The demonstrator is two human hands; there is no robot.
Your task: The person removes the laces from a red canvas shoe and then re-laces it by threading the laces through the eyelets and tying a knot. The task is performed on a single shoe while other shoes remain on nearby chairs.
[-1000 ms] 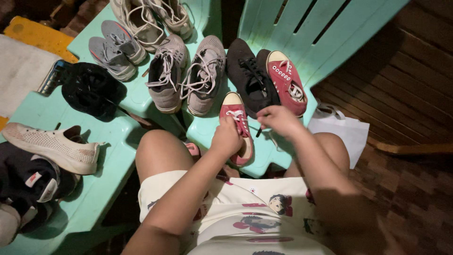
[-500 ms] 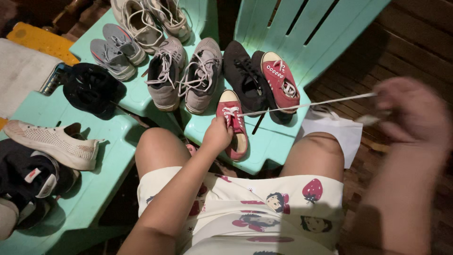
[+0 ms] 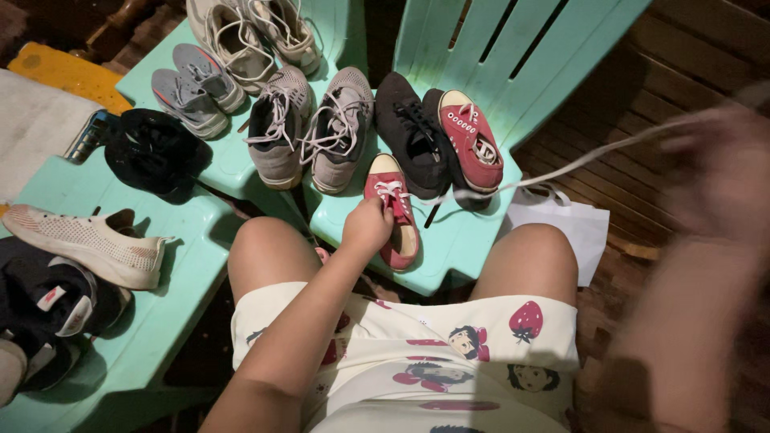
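Lacing step: left hand (image 3: 367, 227) pinning red sneaker (image 3: 392, 210); blurred right hand (image 3: 718, 172) pinching white lace (image 3: 577, 164) taut. Next probably needs threading an eyelet.

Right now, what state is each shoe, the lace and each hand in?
Red sneaker in front: upright on the green chair seat, partly laced.
White lace: drawn out to the right.
Left hand: gripping the front sneaker.
Right hand: blurred, raised, at the lace's far end.
Second red sneaker: resting against the black shoes.
Grey sneakers: laces loose.
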